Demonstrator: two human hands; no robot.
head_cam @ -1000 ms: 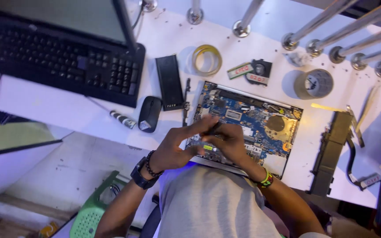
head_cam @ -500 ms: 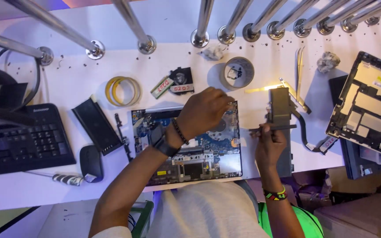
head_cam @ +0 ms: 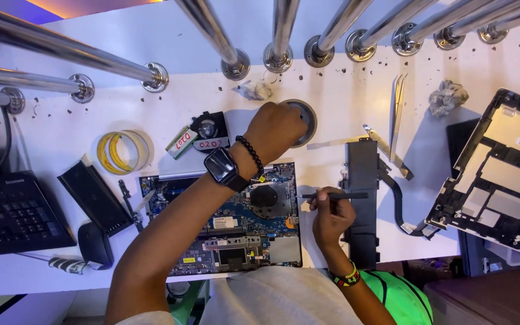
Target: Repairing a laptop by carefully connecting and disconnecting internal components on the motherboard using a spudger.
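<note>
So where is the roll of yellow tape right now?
The roll of yellow tape lies on the white table's left side, just left of the small black fan.

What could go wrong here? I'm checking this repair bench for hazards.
1. The left hand reaches over the exposed laptop motherboard to the round metal dish; the watch or bead bracelet might brush components.
2. The right hand holds a thin dark tool beside the board; a slip could scratch it.
3. Dark specks litter the table and could get onto the board.
</note>
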